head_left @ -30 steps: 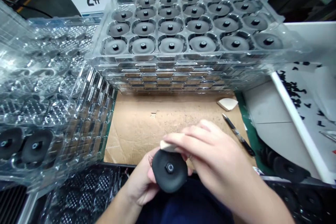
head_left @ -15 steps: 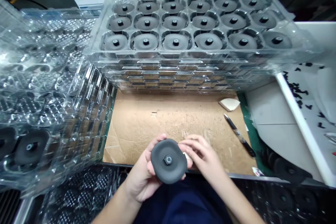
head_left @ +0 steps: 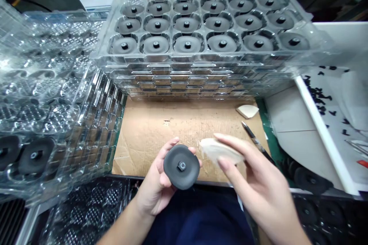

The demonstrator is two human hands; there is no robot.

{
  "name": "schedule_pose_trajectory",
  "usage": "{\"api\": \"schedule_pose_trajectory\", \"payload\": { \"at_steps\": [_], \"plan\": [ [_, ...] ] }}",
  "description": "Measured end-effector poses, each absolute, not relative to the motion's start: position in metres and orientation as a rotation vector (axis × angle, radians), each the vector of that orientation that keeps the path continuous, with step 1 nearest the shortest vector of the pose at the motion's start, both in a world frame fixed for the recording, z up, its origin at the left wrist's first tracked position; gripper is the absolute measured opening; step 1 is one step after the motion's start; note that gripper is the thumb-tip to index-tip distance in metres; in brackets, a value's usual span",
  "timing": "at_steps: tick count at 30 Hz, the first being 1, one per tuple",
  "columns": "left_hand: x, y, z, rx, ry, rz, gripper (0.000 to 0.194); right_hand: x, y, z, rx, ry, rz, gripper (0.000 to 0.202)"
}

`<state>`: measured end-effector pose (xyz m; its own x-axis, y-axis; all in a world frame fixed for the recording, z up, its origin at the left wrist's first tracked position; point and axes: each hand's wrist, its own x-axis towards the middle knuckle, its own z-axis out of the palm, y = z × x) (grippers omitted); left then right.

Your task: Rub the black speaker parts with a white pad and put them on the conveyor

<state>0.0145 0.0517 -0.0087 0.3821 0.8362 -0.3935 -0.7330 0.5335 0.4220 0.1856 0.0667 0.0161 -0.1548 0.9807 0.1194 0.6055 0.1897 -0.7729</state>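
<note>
My left hand (head_left: pixel 156 187) holds a black rounded-square dished part (head_left: pixel 185 178) by its edge, with the short central stem facing up. To its right, my right hand (head_left: pixel 255 176) pinches an off-white wedge-shaped pad (head_left: pixel 220 151) between thumb and fingers. The pad is a little blurred and sits apart from the black part. Under both hands lies a sheet of brown cardboard (head_left: pixel 149 122). A second off-white wedge-shaped pad (head_left: pixel 248 111) rests at the cardboard's far right, and a black pen (head_left: pixel 255 139) lies just nearer to me, partly behind my right hand.
A stack of clear plastic trays (head_left: pixel 178 58) filled with similar black parts stands at the back. More clear trays (head_left: pixel 57 84) are piled at the left. On the right, a white bin edge (head_left: pixel 324 130) borders a surface with small black pieces (head_left: pixel 317 95).
My right hand has moved right, away from the black part, and the off-white pad now shows in its fingers. My left hand still holds the black part, slightly higher in view.
</note>
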Motion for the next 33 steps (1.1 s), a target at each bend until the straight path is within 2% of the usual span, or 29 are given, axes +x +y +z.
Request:
{"api": "schedule_pose_trajectory", "payload": {
  "at_steps": [3, 8, 12, 14, 18, 22, 25, 29, 33],
  "plan": [
    [0.015, 0.049, -0.012, 0.239, 0.793, 1.085, 0.074, 0.169, 0.067, 0.043, -1.199, -1.995, 0.625, 0.037],
    [0.012, 0.048, -0.015, 0.283, 0.864, 1.192, 0.069, 0.168, 0.065, 0.049, -1.260, -2.118, 0.896, 0.030],
    [0.016, 0.050, -0.014, 0.323, 0.850, 1.248, 0.068, 0.164, 0.070, 0.050, -1.198, -1.986, 0.657, 0.033],
    [0.019, 0.053, -0.013, 0.306, 0.885, 1.280, 0.067, 0.162, 0.070, 0.047, -1.198, -1.962, 0.659, 0.032],
    [0.018, 0.058, -0.012, 0.231, 0.912, 1.325, 0.063, 0.177, 0.061, 0.015, -1.387, -1.818, 1.129, 0.020],
    [0.016, 0.058, -0.012, 0.194, 0.901, 1.332, 0.063, 0.194, 0.050, -0.044, -1.679, -1.629, 1.072, 0.026],
    [0.018, 0.058, -0.010, 0.149, 0.932, 1.296, 0.065, 0.196, 0.050, -0.058, -1.707, -1.645, 1.074, 0.025],
    [0.024, 0.057, -0.008, 0.138, 0.927, 1.266, 0.065, 0.184, 0.065, -0.011, -1.622, -1.610, 0.898, 0.025],
    [0.023, 0.053, -0.007, 0.171, 0.867, 1.170, 0.066, 0.161, 0.078, 0.039, -1.120, -1.970, 0.742, 0.026]
  ]
}}
